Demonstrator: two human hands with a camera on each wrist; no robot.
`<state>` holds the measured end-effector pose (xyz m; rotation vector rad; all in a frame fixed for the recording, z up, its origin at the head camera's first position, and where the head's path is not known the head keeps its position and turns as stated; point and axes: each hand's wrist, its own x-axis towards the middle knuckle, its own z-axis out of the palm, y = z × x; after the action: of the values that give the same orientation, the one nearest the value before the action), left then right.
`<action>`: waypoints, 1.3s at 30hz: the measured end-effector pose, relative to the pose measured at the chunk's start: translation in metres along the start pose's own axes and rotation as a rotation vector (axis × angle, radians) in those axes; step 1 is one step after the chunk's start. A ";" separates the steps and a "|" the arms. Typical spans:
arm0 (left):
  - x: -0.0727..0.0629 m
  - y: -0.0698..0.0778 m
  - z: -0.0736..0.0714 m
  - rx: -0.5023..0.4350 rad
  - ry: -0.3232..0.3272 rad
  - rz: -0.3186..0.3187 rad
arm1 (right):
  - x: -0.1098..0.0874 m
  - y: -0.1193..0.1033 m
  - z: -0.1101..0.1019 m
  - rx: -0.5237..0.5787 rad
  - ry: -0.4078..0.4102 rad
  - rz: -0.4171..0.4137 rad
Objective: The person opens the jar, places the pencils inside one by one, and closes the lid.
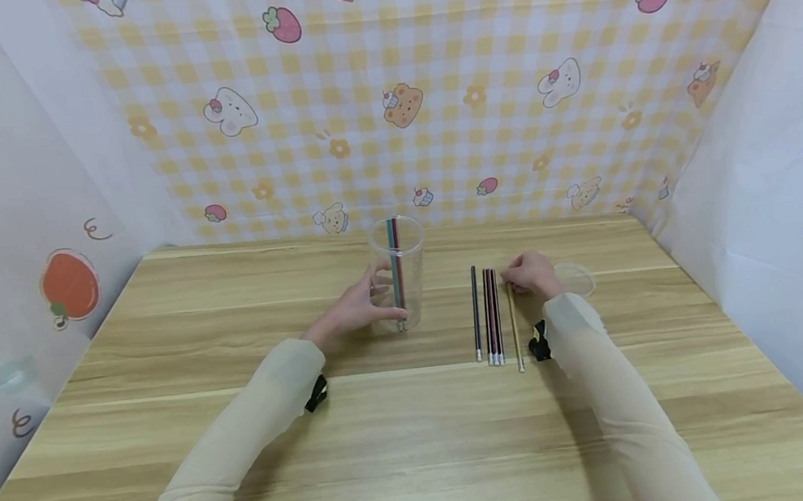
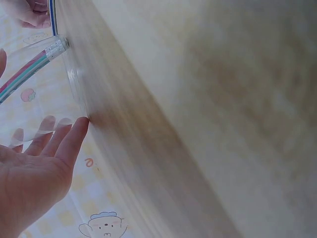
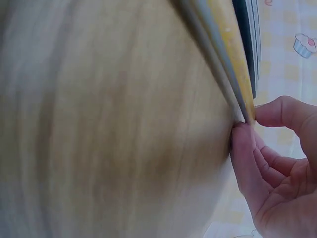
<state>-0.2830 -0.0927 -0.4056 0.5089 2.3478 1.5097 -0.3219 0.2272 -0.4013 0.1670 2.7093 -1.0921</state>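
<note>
A tall clear plastic cup (image 1: 414,269) stands upright at the back middle of the table. My left hand (image 1: 352,309) holds it low from the left, the thumb on the near side and the fingers around the back. Inside lean teal and dark red pencils (image 2: 30,72), their metal-and-eraser ends down. To the right, my right hand (image 1: 532,273) pinches the far end of a yellow pencil (image 1: 516,332) between thumb and fingertips; its eraser end points toward me. Left of it lie several dark red and black pencils (image 1: 492,318) and a dark blue pencil (image 1: 476,312).
A clear round lid (image 1: 579,277) lies beyond the right wrist, partly hidden by it. The wooden table (image 1: 424,460) ends at a checked yellow cloth (image 1: 469,55) behind, with white sheets (image 1: 755,189) along the sides.
</note>
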 end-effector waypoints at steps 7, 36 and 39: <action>-0.001 0.001 0.000 -0.002 0.002 -0.005 | 0.000 0.009 -0.010 0.126 -0.002 -0.066; -0.004 0.006 -0.001 -0.007 -0.031 -0.009 | 0.016 -0.010 -0.080 0.720 0.164 -0.263; -0.009 0.016 -0.003 -0.029 -0.050 -0.011 | 0.016 -0.019 -0.082 0.779 0.186 -0.302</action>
<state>-0.2739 -0.0931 -0.3887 0.5202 2.2838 1.5065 -0.3535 0.2705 -0.3348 -0.0301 2.3394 -2.2748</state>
